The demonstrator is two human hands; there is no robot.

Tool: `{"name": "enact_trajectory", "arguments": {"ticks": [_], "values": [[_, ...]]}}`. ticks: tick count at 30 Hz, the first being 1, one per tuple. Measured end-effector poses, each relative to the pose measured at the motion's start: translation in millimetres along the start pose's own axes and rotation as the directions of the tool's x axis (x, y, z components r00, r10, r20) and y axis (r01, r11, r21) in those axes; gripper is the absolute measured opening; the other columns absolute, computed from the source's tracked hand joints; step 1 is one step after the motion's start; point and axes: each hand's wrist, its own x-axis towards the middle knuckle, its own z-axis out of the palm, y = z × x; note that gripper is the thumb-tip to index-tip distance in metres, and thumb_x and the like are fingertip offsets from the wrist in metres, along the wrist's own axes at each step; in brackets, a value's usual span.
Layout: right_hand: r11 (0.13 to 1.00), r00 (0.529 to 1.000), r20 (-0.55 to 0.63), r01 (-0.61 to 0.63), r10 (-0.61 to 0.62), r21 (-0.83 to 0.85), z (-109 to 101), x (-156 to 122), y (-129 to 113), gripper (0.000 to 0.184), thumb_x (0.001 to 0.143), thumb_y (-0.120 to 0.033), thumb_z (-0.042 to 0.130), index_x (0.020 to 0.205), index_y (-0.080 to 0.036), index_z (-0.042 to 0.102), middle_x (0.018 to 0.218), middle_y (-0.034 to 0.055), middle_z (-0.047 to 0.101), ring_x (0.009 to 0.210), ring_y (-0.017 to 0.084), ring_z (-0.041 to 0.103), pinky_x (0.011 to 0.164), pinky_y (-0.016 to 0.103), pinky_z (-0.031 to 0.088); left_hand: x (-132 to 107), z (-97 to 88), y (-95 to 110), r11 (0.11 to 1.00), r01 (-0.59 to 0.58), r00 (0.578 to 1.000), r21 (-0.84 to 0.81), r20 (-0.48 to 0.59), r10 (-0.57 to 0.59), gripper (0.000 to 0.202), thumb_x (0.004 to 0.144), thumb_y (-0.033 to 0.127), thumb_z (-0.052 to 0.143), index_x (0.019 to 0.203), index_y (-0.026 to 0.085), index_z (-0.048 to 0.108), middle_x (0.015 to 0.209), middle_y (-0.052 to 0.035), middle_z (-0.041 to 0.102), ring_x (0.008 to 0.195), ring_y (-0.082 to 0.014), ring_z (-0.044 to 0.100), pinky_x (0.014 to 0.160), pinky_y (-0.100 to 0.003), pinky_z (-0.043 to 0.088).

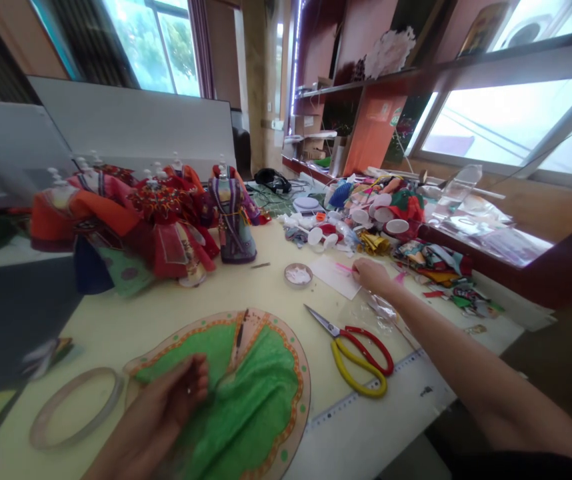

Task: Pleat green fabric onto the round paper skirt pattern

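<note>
The left hand (pixel 153 413) lies at the near edge of the table (pixel 166 293), its curled fingers (pixel 199 380) on a fan-shaped piece of green cloth (pixel 261 393) bordered with orange trim and folded into a central pleat; whether they grip the cloth, I cannot tell. The right hand (pixel 371 277) reaches well away from it, across the table, and is just beside a white card (pixel 333 277), with its fingertips by a thin pink strip (pixel 343 268); any grip there is too small to tell. A clear plastic bag (pixel 366 313) lies just below the right wrist. Between the hands are red-and-yellow-handled scissors (pixel 351 353), their blades pointing away from the person, and a long ruler (pixel 366 390) runs along the table's near side. A translucent ring (pixel 77 371) lies left of the green cloth. A small round dish of white scraps (pixel 298 275) sits near the card. Beyond it stand dolls in embroidered costumes (pixel 233 217), while heaps of fabric scraps (pixel 431 260) spread along the table's far right side.
</note>
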Motion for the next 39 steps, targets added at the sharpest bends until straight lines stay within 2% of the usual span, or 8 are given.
{"name": "enact_trajectory", "arguments": {"ticks": [5, 10, 16, 22, 30, 33, 36, 39], "values": [[0.995, 0.98, -0.194, 0.053, -0.035, 0.09, -17, -26, -14, 0.018, 0.087, -0.023, 0.045, 0.091, -0.011, 0.059, 0.086, 0.0088, 0.062, 0.079, 0.017, 0.058, 0.071, 0.031, 0.045, 0, 0.8, -2, 0.999, -0.009, 1.0, 0.045, 0.001, 0.009, 0.019, 0.085, 0.006, 0.046, 0.075, 0.008, 0.062, 0.071, -0.0048, 0.058, 0.056, -0.0092, 0.058, 0.049, -0.019, 0.053], [0.895, 0.898, -0.316, 0.385, -0.308, 0.223, -30, -80, -79, 0.013, 0.084, -0.022, 0.044, 0.088, -0.017, 0.056, 0.084, 0.0055, 0.06, 0.074, 0.014, 0.055, 0.069, 0.025, 0.043, -7, 6.1, -2, 0.993, -0.048, 0.991, 0.112, 0.126, 0.034, 0.012, 0.08, 0.006, 0.054, 0.086, 0.008, 0.064, 0.067, -0.0018, 0.055, 0.052, -0.0063, 0.052, 0.045, -0.015, 0.046], [0.504, 0.601, -0.531, 0.796, -0.597, 0.335, -35, -135, -162, 0.012, 0.084, -0.014, 0.047, 0.092, -0.018, 0.055, 0.083, 0.0071, 0.058, 0.077, 0.016, 0.054, 0.067, 0.029, 0.045, -15, 5.3, -4, 0.987, -0.077, 0.981, 0.139, 0.187, 0.05, 0.014, 0.075, 0.02, 0.063, 0.082, 0.008, 0.065, 0.06, 0.0013, 0.05, 0.048, -0.0041, 0.044, 0.04, -0.013, 0.034], [0.424, 0.504, -0.586, 0.861, -0.634, 0.281, -32, -142, -192, 0.016, 0.082, -0.012, 0.05, 0.095, -0.018, 0.056, 0.087, 0.0086, 0.059, 0.079, 0.018, 0.056, 0.068, 0.031, 0.047, -22, -11.3, -6, 0.985, -0.139, 0.974, 0.106, 0.195, 0.116, 0.025, 0.071, 0.034, 0.066, 0.077, 0.01, 0.063, 0.058, 0.0035, 0.047, 0.045, -0.0032, 0.039, 0.038, -0.014, 0.025], [0.399, 0.56, -0.533, 0.827, -0.634, 0.395, -32, -140, -203, 0.015, 0.083, -0.015, 0.05, 0.093, -0.02, 0.06, 0.085, 0.0077, 0.06, 0.076, 0.017, 0.057, 0.065, 0.031, 0.047, -13, -16.0, -9, 0.982, -0.158, 0.969, 0.103, 0.207, 0.134, 0.025, 0.064, 0.029, 0.073, 0.065, 0.012, 0.054, 0.049, 0.0067, 0.041, 0.042, -0.0029, 0.032, 0.037, -0.015, 0.019], [0.316, 0.703, -0.462, 0.679, -0.541, 0.663, -31, -143, -208, 0.01, 0.082, -0.019, 0.054, 0.09, -0.021, 0.06, 0.081, 0.0055, 0.061, 0.073, 0.016, 0.058, 0.064, 0.03, 0.048, -12, -16.1, -10, 0.984, -0.149, 0.968, 0.098, 0.216, 0.125, 0.027, 0.063, 0.03, 0.073, 0.062, 0.013, 0.052, 0.048, 0.0066, 0.04, 0.042, -0.0028, 0.032, 0.037, -0.015, 0.019], [0.17, 0.875, -0.242, 0.337, -0.419, 0.926, -22, -146, -214, 0.007, 0.08, -0.026, 0.058, 0.084, -0.02, 0.06, 0.068, 0.001, 0.06, 0.062, 0.014, 0.056, 0.056, 0.026, 0.047, -12, -17.2, -13, 0.987, -0.133, 0.97, 0.087, 0.216, 0.112, 0.028, 0.065, 0.031, 0.072, 0.061, 0.013, 0.051, 0.049, 0.0062, 0.042, 0.041, -0.0026, 0.032, 0.037, -0.015, 0.019], [-0.003, 0.935, -0.077, 0.081, -0.346, 0.997, -7, -147, -218, 0.011, 0.081, -0.029, 0.059, 0.085, -0.019, 0.06, 0.062, -0.0019, 0.058, 0.056, 0.011, 0.053, 0.054, 0.024, 0.044, -12, -18.6, -17, 0.992, -0.107, 0.971, 0.071, 0.224, 0.089, 0.025, 0.069, 0.031, 0.069, 0.064, 0.012, 0.054, 0.051, 0.0058, 0.043, 0.041, -0.0021, 0.031, 0.036, -0.015, 0.019]]}}
